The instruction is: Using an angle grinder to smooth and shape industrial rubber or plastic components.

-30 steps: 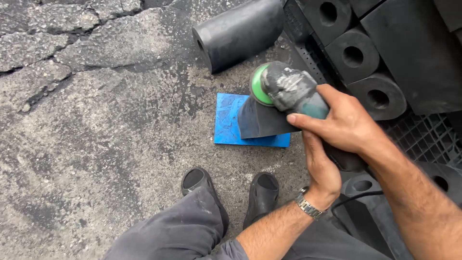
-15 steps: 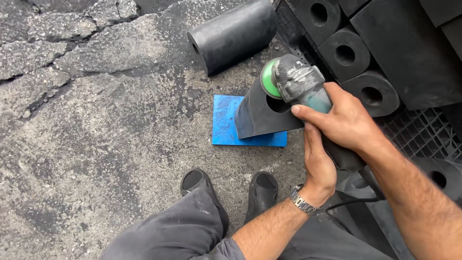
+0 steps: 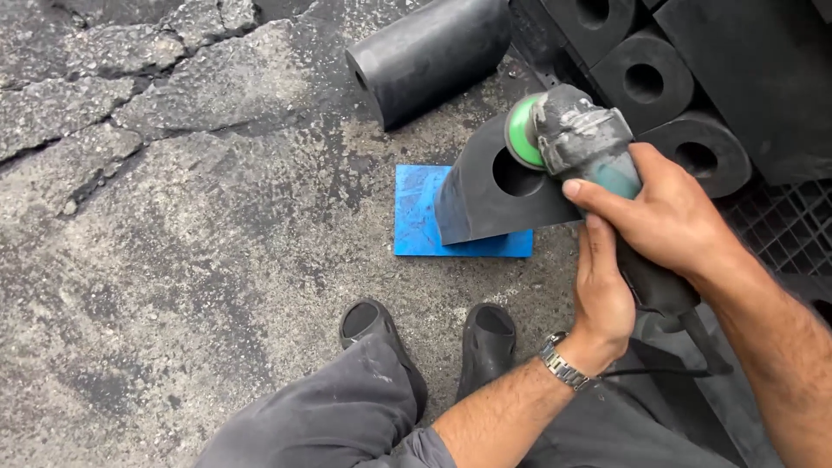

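Right hand (image 3: 667, 217) clenched over grey angle grinder (image 3: 589, 143), left hand (image 3: 602, 295) gripping its body from below, green disc (image 3: 523, 132) touching holed black rubber block (image 3: 498, 186), block on blue board (image 3: 425, 221) at 9 o'clock, black cylinder (image 3: 433, 56) at 11 o'clock.

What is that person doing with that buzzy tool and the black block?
A person sits on cracked pavement and holds a grinder in the right hand. Its green disc is against a black rubber block with a round hole in it. The left hand is under the tool, by the block. The block rests on a blue board. More black rubber pieces are piled to the right, and a black cylinder lies just beyond.
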